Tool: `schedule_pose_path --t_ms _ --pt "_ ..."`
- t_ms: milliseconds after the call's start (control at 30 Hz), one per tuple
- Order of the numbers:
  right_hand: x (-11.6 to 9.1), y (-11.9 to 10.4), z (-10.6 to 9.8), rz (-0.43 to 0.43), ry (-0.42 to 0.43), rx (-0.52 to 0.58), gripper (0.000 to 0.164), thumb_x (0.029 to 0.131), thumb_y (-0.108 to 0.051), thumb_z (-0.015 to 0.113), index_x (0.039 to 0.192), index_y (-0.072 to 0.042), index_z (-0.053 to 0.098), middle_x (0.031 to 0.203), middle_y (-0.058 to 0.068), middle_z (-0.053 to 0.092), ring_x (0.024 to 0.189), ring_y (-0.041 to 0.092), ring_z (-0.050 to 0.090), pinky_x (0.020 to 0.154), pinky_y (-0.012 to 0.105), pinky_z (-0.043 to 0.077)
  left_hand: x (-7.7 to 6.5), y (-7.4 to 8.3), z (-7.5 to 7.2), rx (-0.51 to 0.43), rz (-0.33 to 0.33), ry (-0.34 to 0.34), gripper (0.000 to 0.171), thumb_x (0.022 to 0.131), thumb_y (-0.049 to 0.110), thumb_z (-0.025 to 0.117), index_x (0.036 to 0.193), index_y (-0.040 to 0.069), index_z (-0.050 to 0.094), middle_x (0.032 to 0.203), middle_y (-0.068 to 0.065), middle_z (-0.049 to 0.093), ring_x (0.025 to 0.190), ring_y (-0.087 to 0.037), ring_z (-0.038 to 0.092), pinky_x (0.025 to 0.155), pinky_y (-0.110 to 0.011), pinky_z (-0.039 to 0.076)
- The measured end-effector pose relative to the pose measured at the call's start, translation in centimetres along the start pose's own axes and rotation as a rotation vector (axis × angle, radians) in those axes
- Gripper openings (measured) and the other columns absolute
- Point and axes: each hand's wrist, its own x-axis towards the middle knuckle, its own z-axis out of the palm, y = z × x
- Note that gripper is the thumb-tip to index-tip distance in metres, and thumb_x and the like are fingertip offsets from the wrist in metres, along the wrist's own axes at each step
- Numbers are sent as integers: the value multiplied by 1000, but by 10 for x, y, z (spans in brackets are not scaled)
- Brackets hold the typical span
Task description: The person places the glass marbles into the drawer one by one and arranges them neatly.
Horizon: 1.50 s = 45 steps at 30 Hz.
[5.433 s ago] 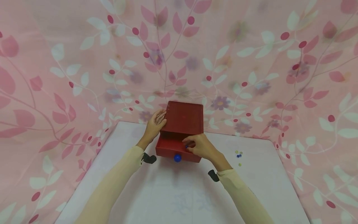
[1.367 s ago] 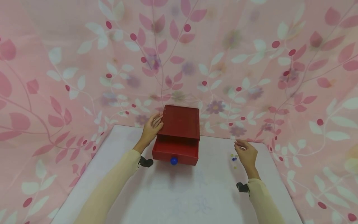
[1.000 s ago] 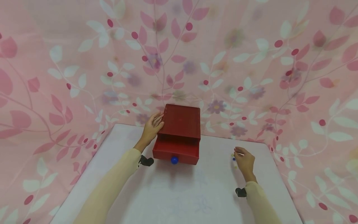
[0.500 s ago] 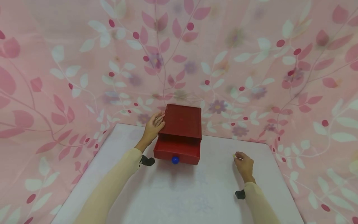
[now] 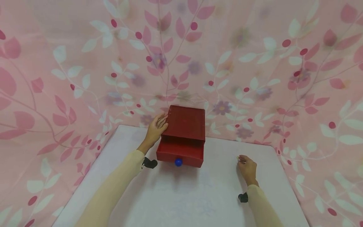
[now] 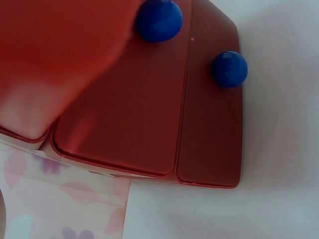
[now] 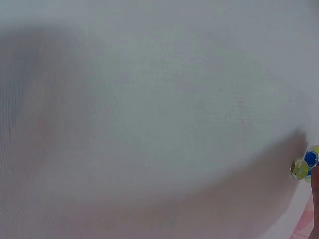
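In the head view, my left hand (image 5: 156, 127) rests against the left side of a red drawer cabinet (image 5: 187, 123), its fingers extended along it. The cabinet's drawer (image 5: 181, 154), with a blue knob (image 5: 178, 162), is pulled out, and nothing shows on the visible part of its floor. The left wrist view shows blue knobs (image 6: 230, 69) on red drawer fronts (image 6: 134, 109). On the right, my right hand (image 5: 248, 170) reaches down with bent fingers at several small glassy marbles, yellow (image 7: 299, 170) and blue (image 7: 311, 158). The hand mostly hides them; I cannot tell whether it pinches one.
A white-covered table (image 5: 218, 189) lies beneath everything. Pink floral cloth (image 5: 181, 47) hangs close behind the cabinet and along both sides of the table. Black wrist camera mounts (image 5: 150, 163) stick out from both cream sleeves (image 5: 113, 186).
Earlier my right hand was at the open drawer with a small blue marble in its fingers. It has since moved right and down onto the marbles. The left hand stays against the cabinet.
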Motion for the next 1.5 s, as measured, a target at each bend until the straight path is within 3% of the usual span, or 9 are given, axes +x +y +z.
schedule_pose_path --t_ms 400,700,900,1267,1367,1500 --pt "-4 7 9 83 -66 -15 27 85 4 61 112 4 69 103 18 71 94 32 67 87 47 55 0 1 0 6 2 3 60 93 -9 57 146 -11 29 148 -31 34 139 -43 31 116 -45 28" --pt "-6 7 7 106 -52 -13 30 84 3 59 112 2 69 104 17 71 92 30 66 85 45 55 1 2 2 10 6 -1 59 93 -8 58 145 -11 31 148 -33 32 139 -42 31 116 -43 29" --pt "-5 8 6 115 -70 -26 31 84 3 59 114 2 68 106 17 71 95 30 66 87 45 55 0 5 3 25 4 -2 59 93 -6 59 146 -9 31 148 -27 37 139 -41 33 116 -45 29" --pt "-7 0 -4 169 -45 39 31 83 3 62 114 3 68 106 20 70 102 36 64 91 50 52 0 1 3 8 11 2 59 93 -8 58 146 -10 30 148 -30 35 139 -41 32 117 -46 28" --pt "-3 0 -4 167 -15 39 30 84 1 65 113 1 69 105 17 71 102 35 64 87 45 54 -2 6 3 2 6 -1 59 93 -9 58 145 -12 29 148 -31 34 139 -42 31 117 -47 26" --pt "1 -4 -5 132 27 49 28 83 1 69 111 0 70 103 15 72 96 32 67 68 21 56 -1 5 2 -11 11 -6 60 93 -9 57 146 -12 28 148 -35 30 139 -42 30 117 -45 26"
